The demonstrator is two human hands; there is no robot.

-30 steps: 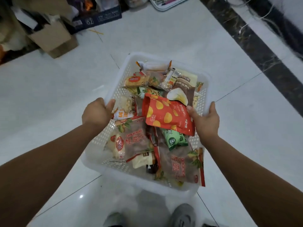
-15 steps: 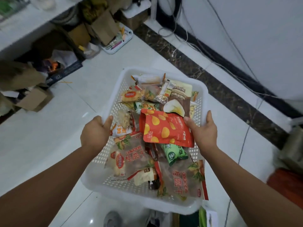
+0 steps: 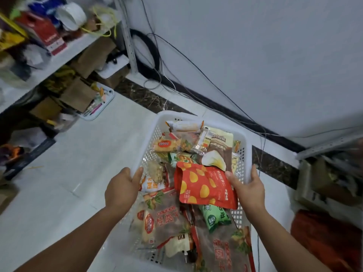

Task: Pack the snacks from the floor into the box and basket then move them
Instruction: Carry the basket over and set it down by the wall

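From the head view, the white basket (image 3: 246, 148) is up off the floor (image 3: 88, 154) and carried in front of the person, the same load as a second ago. The left hand (image 3: 121, 189) grips the left rim with its thumb hooked over the edge. The right hand (image 3: 247, 190) grips the right rim, its thumb lying inside against the red pouch (image 3: 204, 185). Neither grip has shifted, and the snacks (image 3: 170, 218) lie as they did, heaped to the brim from the near end to the far end.

What has changed is the room around it. A second ago there was only bare tile beyond the basket. Now the person has swung round, and the wall (image 3: 255, 55) with its trailing cables (image 3: 176, 89) fills the far side. The cluttered shelf (image 3: 64, 54) stands far left, and a tray of pens (image 3: 102, 101) sits on the floor under it.

I'd say the basket's packing is finished and the moving has begun. The box I can't pick out from here. With packets riding this high, a tilt in the turn could spill the top ones, so the basket wants keeping level until it is set down.
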